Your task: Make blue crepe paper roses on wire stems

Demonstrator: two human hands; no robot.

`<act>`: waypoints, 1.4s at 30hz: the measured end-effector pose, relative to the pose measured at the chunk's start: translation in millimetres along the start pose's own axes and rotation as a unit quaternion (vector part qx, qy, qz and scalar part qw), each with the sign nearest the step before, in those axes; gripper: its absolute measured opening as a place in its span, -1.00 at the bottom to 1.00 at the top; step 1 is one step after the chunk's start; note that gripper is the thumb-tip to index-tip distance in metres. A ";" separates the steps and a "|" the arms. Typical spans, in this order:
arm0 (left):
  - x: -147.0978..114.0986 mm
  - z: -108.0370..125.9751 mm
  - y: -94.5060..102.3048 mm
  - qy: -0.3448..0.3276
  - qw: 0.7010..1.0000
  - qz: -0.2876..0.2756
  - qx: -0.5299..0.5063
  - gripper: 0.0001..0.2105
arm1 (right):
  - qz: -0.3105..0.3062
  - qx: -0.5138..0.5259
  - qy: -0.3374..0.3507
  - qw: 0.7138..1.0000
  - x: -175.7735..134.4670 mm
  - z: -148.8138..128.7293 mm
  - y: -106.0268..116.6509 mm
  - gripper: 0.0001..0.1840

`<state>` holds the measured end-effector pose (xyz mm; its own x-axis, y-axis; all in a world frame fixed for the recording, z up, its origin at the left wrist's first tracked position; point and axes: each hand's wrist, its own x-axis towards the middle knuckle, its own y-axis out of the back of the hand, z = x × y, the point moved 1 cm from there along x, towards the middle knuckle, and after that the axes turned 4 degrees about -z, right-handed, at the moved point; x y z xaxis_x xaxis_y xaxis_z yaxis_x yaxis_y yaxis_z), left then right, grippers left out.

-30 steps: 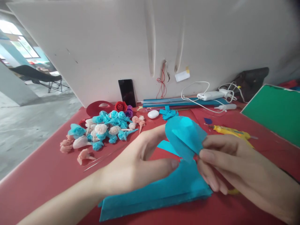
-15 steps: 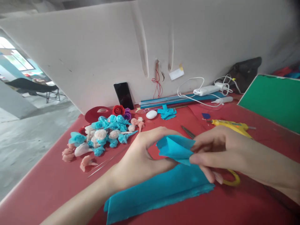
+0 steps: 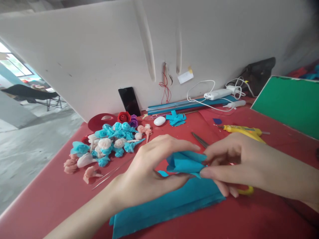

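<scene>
A small piece of blue crepe paper (image 3: 185,162), curled into a cup shape, is between my two hands. My right hand (image 3: 231,159) pinches its right end between thumb and fingers. Around its left part curves my left hand (image 3: 147,166), index finger over the top and thumb along the lower edge; its other fingers are hidden. Below lies a folded strip of blue crepe paper (image 3: 164,209) on the red table (image 3: 199,225). Scissors (image 3: 199,139) lie partly under my right hand, blades pointing away and a yellow handle showing below.
Paper flowers (image 3: 106,144) in blue, white and pink are heaped at left, beside thin wires (image 3: 107,177). A phone (image 3: 129,101) leans on the wall. Behind my hands are a white egg-shaped item (image 3: 159,121), blue scraps (image 3: 175,118) and a yellow glue gun (image 3: 244,132).
My left index finger has come forward over the top of the blue paper, and the cup looks more closed. A small blue edge now shows by my left thumb. The view has shifted slightly.
</scene>
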<state>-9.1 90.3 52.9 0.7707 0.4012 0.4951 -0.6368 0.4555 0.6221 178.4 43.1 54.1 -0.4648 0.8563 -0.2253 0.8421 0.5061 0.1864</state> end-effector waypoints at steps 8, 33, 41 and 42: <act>4.5 -5.1 -1.9 -0.127 0.989 0.023 0.071 -0.76 | -0.016 0.002 -0.089 0.996 -0.9 -13.5 0.4 -0.93; 3.5 5.9 0.3 -0.161 0.963 -0.017 0.216 -0.88 | -0.058 -0.052 -0.028 0.997 -6.8 -1.2 3.6 -0.78; 4.1 5.2 4.2 -0.185 0.954 -0.027 0.233 -0.88 | -0.062 -0.064 -0.033 0.995 -6.2 0.2 4.6 -0.78; 3.7 4.9 3.9 -0.189 0.953 -0.025 0.235 -0.89 | -0.062 -0.070 -0.038 0.995 -6.8 1.2 5.0 -0.77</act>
<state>-8.7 89.7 60.1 0.8104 0.0327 0.5850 -0.5858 0.0243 0.8101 186.1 39.7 55.4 -0.5356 0.7793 -0.3253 0.7308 0.6207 0.2839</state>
